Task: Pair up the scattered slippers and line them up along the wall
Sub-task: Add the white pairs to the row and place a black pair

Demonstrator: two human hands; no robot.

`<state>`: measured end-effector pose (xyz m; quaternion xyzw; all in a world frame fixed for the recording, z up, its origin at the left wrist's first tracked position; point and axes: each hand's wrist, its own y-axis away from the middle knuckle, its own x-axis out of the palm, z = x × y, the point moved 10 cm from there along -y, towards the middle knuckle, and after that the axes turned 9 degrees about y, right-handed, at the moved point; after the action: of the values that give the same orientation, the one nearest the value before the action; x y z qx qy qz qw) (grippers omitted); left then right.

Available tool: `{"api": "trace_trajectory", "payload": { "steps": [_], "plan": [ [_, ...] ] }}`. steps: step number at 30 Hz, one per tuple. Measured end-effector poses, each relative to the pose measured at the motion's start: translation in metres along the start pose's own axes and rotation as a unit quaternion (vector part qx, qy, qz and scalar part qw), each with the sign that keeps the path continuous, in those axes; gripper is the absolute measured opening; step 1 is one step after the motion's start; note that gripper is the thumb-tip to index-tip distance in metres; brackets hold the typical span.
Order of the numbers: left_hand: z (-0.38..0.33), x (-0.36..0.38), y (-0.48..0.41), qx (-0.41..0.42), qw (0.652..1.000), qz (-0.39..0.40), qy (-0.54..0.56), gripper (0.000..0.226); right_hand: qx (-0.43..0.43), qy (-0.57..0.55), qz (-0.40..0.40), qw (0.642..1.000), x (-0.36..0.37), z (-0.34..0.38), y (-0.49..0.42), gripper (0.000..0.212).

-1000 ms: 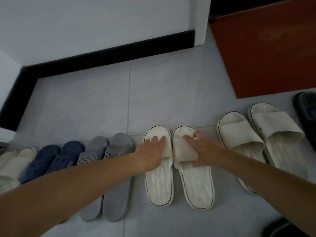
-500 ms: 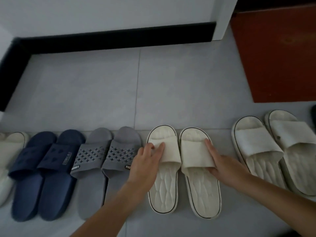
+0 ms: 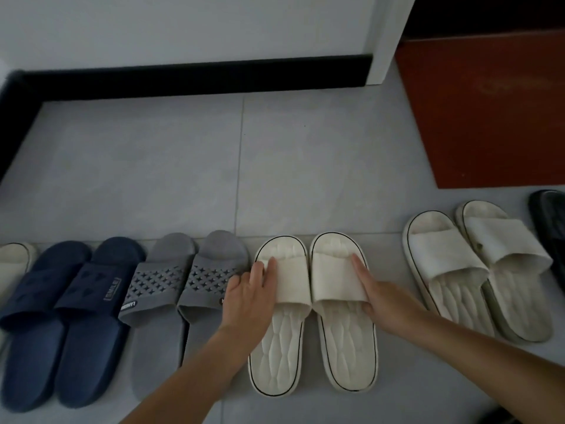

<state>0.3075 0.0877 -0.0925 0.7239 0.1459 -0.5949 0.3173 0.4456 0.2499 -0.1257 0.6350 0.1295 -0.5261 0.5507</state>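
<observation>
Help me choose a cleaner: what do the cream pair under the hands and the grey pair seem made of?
Cream pair: likely moulded foam or soft rubber, matte; embossed wavy footbed, thick sole with dark edge line.
Grey pair: probably similar moulded plastic or rubber, matte; star-shaped holes through the strap, smooth footbed.

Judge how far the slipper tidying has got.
Done: navy pair, grey pair and worn white pair sit side by side in the row. In hand: left hand and right hand touch the straps of the middle white pair. Left: the black slipper at the right edge shows no partner.
</observation>
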Motion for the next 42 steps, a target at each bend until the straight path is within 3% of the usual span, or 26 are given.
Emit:
{"api": "trace_trajectory", "payload": {
  "steps": [8, 13, 15, 19, 21, 42],
  "plan": [
    [0.003, -0.003, -0.004, -0.034, 0.999, 0.018, -0.014, 0.071, -0.015, -0.015, -0.012, 1.0, 0.0, -0.003, 0.0, 0.094],
    [0.01, -0.005, -0.005, 0.021, 0.994, 0.051, 0.095, 0.094, -0.034, -0.018, -0.012, 0.999, 0.0, -0.002, -0.003, 0.095],
    [0.032, -0.016, -0.006, 0.008, 0.994, 0.028, 0.106, 0.101, -0.046, -0.028, -0.013, 0.998, 0.0, 0.0, -0.003, 0.097],
    [0.104, -0.014, -0.004, -0.13, 0.988, 0.04, 0.074, 0.095, -0.04, -0.05, -0.025, 0.998, -0.004, -0.001, -0.001, 0.098],
    [0.121, -0.008, -0.001, -0.161, 0.982, 0.052, 0.082, 0.092, -0.03, -0.051, -0.019, 0.998, -0.005, -0.002, 0.0, 0.098],
    [0.12, -0.002, 0.007, -0.17, 0.981, 0.038, 0.082, 0.089, 0.004, -0.061, -0.008, 0.998, 0.005, -0.015, -0.005, 0.099]
  ]
}}
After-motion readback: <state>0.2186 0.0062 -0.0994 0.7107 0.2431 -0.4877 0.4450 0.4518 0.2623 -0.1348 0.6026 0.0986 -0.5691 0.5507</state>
